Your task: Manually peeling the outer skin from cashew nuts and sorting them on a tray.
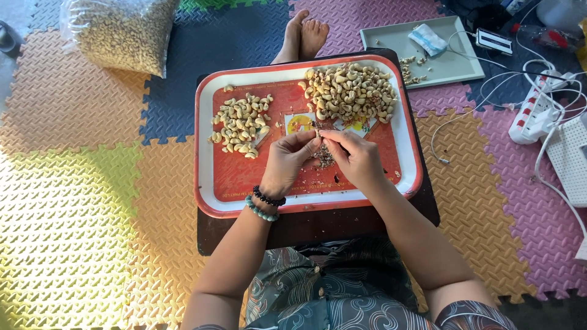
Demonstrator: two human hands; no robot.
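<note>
Both hands meet over the middle of a red tray with a white rim (pixel 208 183), which rests on a dark low board across the person's lap. The left hand (pixel 286 165), with two bead bracelets at the wrist, and the right hand (pixel 358 160) have their fingertips pinched together on one small cashew nut (pixel 319 135); the fingers are curled close, nearly shut, thumbs pressing toward the forefingers. The nut itself is mostly hidden between the fingertips, so whether its skin is on or partly off I cannot tell.

Just under the hands lies a small heap of brownish skin flakes (pixel 324 157). Toward the tray's far right corner sits the larger pile of cashews (pixel 351 91); toward the far left side lies a smaller, looser pile of cashews (pixel 241 124). The two piles are well apart.

By my reading the step in hand is the peeling of a single nut. The next move would call for a light, careful rub or pick with the fingertips so the kernel does not break.

Off the tray, a clear bag of nuts (pixel 122 30) lies on the foam floor mat at the far left, and a grey tray (pixel 455 64) with a few nuts lies at the far right.
</note>
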